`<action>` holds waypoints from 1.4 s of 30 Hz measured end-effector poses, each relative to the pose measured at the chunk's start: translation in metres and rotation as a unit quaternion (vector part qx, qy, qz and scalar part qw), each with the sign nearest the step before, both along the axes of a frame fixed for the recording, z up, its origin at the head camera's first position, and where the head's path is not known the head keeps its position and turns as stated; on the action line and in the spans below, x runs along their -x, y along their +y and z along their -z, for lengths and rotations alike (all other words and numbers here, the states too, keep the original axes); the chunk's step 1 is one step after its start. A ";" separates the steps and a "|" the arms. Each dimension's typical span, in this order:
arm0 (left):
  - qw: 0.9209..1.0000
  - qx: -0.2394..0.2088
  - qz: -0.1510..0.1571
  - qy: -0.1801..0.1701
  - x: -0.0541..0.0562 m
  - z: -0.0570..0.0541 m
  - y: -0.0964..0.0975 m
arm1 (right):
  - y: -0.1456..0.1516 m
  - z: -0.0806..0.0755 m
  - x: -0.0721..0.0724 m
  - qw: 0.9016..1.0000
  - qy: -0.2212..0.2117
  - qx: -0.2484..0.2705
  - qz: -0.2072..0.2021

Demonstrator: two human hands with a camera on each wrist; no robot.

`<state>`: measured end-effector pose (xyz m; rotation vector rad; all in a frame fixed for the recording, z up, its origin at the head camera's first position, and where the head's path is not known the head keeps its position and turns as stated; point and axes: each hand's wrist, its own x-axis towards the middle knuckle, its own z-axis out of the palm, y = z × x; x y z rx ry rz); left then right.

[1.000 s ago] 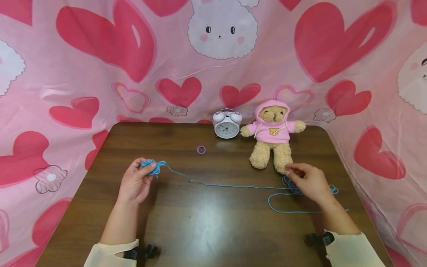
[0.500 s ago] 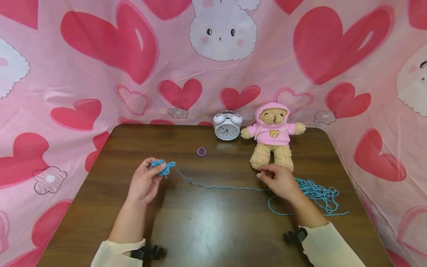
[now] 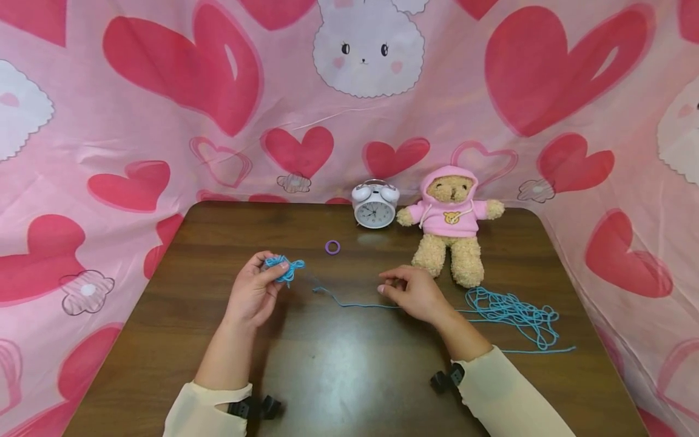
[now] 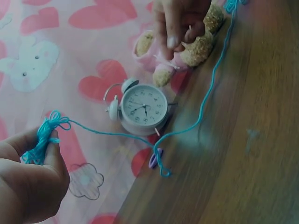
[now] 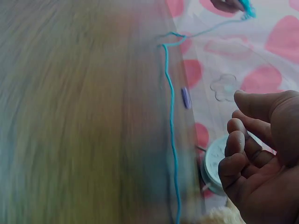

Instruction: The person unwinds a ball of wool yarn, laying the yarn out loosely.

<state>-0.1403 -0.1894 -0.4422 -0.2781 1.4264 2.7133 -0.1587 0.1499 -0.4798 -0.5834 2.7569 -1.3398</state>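
In the head view my left hand (image 3: 253,294) pinches a small bundle of blue yarn (image 3: 281,270) between thumb and fingers, held above the table. From this bundle a single strand (image 4: 205,100) dips toward the table, with a small kink in it, then runs right to a loose tangle of the same yarn (image 3: 513,315). Over that strand hovers my right hand (image 3: 417,294), its fingers loosely bent. The right wrist view shows nothing between its thumb and fingers (image 5: 236,140), and the strand passes apart from them.
A purple ring (image 3: 332,247) lies mid-table toward the back. Behind it stands a white alarm clock (image 3: 374,206), with a teddy bear (image 3: 450,221) in a pink hoodie to its right. A pink heart-print cloth (image 3: 218,91) hangs behind the brown table (image 3: 327,376).
My right hand has moved left, away from the yarn tangle, which now shows fully. The left hand has shifted right with its bundle, so the hands are closer together.
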 end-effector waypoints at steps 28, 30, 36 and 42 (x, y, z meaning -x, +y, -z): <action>1.000 0.005 0.024 -0.003 0.004 -0.005 0.027 | -0.100 0.006 0.015 0.999 -0.003 0.022 -0.041; 1.000 0.006 0.024 -0.003 0.004 -0.005 0.027 | -0.103 0.004 0.015 0.999 -0.001 0.027 -0.040; 1.000 0.005 0.018 -0.003 0.003 -0.004 0.024 | -0.107 -0.001 0.016 0.998 0.025 0.033 -0.038; 1.000 0.006 0.016 -0.005 0.003 -0.004 0.021 | -0.104 -0.004 0.015 0.998 0.032 0.042 -0.038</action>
